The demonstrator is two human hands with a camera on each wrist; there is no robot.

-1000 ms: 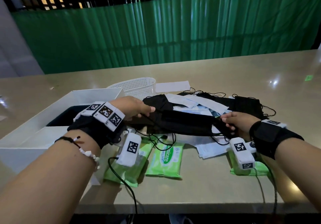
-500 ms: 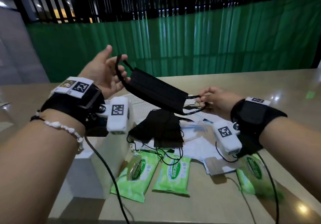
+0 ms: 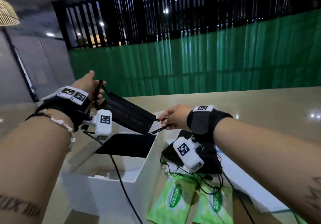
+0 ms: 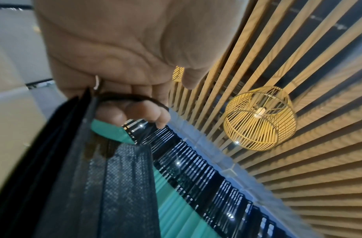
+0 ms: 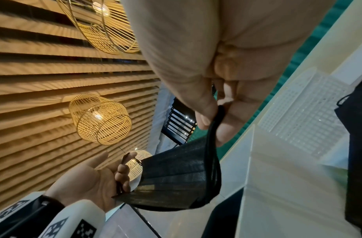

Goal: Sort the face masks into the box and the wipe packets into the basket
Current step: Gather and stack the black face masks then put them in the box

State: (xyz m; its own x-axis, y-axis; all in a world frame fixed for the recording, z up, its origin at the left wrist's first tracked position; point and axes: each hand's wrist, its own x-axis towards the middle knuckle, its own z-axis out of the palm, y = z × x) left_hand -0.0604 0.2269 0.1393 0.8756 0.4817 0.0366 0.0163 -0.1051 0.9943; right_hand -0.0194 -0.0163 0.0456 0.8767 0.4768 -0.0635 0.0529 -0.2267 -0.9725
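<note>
A black face mask point(image 3: 129, 113) hangs stretched between both hands, above the open white box point(image 3: 145, 164) with its dark inside. My left hand point(image 3: 99, 93) is raised at the mask's upper end, its fingers point(image 4: 135, 111) curled round one ear loop. My right hand point(image 3: 164, 120) pinches the other ear loop lower down, thumb against fingertips point(image 5: 214, 119). More black masks point(image 3: 208, 161) lie in a heap right of the box. Two green wipe packets point(image 3: 172, 201) lie in front of that heap. The white mesh basket point(image 5: 304, 116) shows only in the right wrist view, beyond the box.
White paper sleeves point(image 3: 231, 168) lie under and beside the mask heap. Black cables point(image 3: 121, 183) run from the wrist cameras across the box's near wall. The beige table point(image 3: 260, 112) stretches to the right; a green corrugated fence point(image 3: 208, 63) stands behind it.
The mask was lifted off the heap, and both hands have since carried it left until it hangs over the box. The left hand's fingers have curled tighter round the loop.
</note>
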